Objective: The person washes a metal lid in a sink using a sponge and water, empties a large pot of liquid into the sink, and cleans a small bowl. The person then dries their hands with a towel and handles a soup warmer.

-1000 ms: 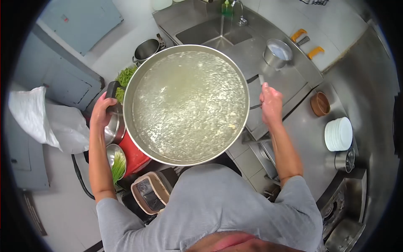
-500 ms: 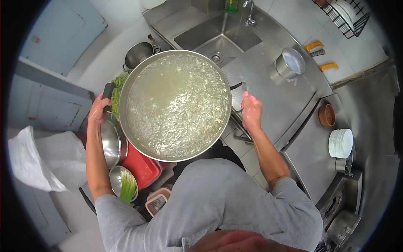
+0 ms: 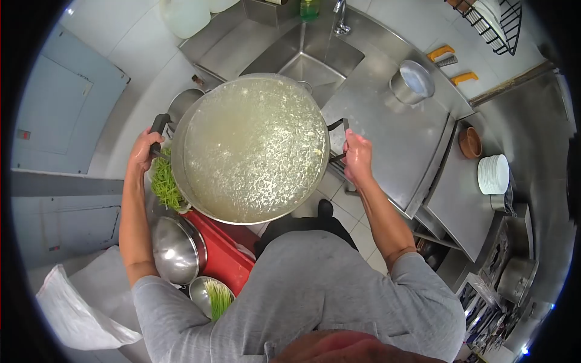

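Observation:
A large round pan (image 3: 251, 148), filled with cloudy, rippling liquid, is held up in front of my body. My left hand (image 3: 144, 149) is wrapped round its dark handle on the left side. On the opposite side, my right hand (image 3: 358, 155) grips the other handle. The liquid reaches close to the far rim, and the pan looks tilted away from me. Beneath the pan's left edge lie green vegetables (image 3: 166, 184). A metal pot (image 3: 184, 104) is partly hidden behind the pan.
The sink (image 3: 302, 60) with a faucet (image 3: 342, 27) lies beyond the pan. On the right counter stand a metal pot (image 3: 412, 83), a brown bowl (image 3: 469, 143) and stacked white plates (image 3: 493, 174). At lower left are a red container (image 3: 227, 254), a steel bowl (image 3: 175, 249) and a white sack (image 3: 85, 311).
The pan and both hands have shifted left in view, and the pan now tilts away, its liquid nearer the far rim. The surroundings have turned in view. Both hands keep their hold.

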`<action>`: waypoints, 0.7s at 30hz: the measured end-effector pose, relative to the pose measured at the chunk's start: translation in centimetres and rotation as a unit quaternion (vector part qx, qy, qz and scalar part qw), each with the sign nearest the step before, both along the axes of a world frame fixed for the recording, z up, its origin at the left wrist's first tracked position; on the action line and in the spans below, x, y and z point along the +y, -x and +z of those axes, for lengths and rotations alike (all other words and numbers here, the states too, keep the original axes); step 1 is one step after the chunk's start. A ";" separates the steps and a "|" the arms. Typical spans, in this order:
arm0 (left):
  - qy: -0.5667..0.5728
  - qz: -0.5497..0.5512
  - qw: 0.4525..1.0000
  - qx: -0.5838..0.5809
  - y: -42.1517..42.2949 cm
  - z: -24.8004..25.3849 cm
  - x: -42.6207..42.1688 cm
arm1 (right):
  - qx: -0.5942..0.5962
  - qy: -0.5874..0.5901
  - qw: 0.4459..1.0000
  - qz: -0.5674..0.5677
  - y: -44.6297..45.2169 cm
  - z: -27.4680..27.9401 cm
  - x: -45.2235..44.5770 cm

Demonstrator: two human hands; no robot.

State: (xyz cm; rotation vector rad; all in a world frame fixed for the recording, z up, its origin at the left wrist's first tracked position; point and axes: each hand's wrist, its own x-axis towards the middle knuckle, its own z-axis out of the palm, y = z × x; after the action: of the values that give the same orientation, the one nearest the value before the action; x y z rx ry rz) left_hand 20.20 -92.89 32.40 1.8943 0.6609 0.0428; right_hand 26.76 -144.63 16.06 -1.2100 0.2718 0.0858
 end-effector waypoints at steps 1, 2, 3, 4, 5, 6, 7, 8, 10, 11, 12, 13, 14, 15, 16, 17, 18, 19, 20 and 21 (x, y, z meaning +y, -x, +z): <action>-0.004 -0.008 1.000 0.009 -0.7 0.5 0.1 | 0.007 -0.008 1.000 -0.004 -0.2 0.4 0.2; -0.009 -0.015 1.000 0.015 -1.3 1.0 0.3 | 0.011 0.006 1.000 -0.006 -0.5 0.7 0.5; -0.013 -0.020 1.000 0.021 -1.8 1.5 0.4 | 0.015 0.021 1.000 -0.007 -0.7 0.8 0.7; -0.021 -0.017 0.999 0.020 -2.2 1.9 0.4 | 0.020 0.035 0.999 -0.010 -1.1 1.0 0.8; -0.029 -0.015 0.999 0.022 -2.7 2.2 0.3 | 0.016 0.029 0.999 -0.007 -1.4 1.2 0.9; -0.038 -0.015 0.999 0.028 -3.1 2.4 0.3 | 0.017 0.023 1.000 -0.005 -1.5 1.3 1.0; -0.039 -0.018 0.999 0.032 -3.6 2.6 0.3 | 0.018 0.017 1.000 -0.005 -1.7 1.3 1.0; -0.040 -0.020 0.998 0.037 -3.8 2.8 0.4 | 0.020 0.023 1.000 0.000 -1.7 1.3 1.0; -0.043 -0.022 0.998 0.039 -4.8 2.9 0.7 | 0.021 0.033 0.999 0.007 -2.1 1.2 1.2; -0.046 -0.019 0.998 0.040 -4.9 2.9 0.9 | 0.024 0.038 0.999 0.015 -2.1 1.3 1.2; -0.049 -0.018 0.998 0.039 -5.3 3.1 1.0 | 0.025 0.043 0.999 0.020 -2.2 1.5 1.3; -0.051 -0.021 0.997 0.049 -5.5 3.1 1.1 | 0.028 0.050 0.998 0.026 -2.2 1.5 1.2; -0.053 -0.024 0.997 0.059 -5.6 3.2 1.2 | 0.025 0.053 0.998 0.025 -2.4 0.8 1.2; -0.057 -0.027 0.996 0.068 -5.9 3.4 1.3 | 0.020 0.055 0.998 0.024 -3.0 0.1 1.3; -0.064 -0.026 0.996 0.064 -6.0 3.5 1.2 | 0.017 0.059 0.998 0.024 -3.1 -0.5 1.3; -0.069 -0.024 0.996 0.060 -6.2 3.4 1.2 | 0.024 0.060 0.998 0.025 -3.2 -1.2 1.2; -0.075 -0.020 0.996 0.053 -6.5 3.4 1.2 | 0.029 0.060 0.997 0.027 -3.3 -0.9 1.2; -0.067 -0.021 0.996 0.051 -6.8 3.6 1.3 | 0.032 0.060 0.997 0.029 -3.6 -0.5 1.4; -0.060 -0.022 0.997 0.051 -6.8 3.5 1.4 | 0.037 0.055 0.997 0.033 -3.6 -0.2 1.5; -0.054 -0.024 0.997 0.052 -6.9 3.6 1.4 | 0.044 0.049 0.997 0.036 -3.5 0.6 1.6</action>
State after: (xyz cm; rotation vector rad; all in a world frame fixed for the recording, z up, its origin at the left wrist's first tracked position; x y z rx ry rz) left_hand 27.12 -91.48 36.01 2.0257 0.6939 -0.0522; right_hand 30.25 -142.99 16.67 -1.3157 0.3122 0.1902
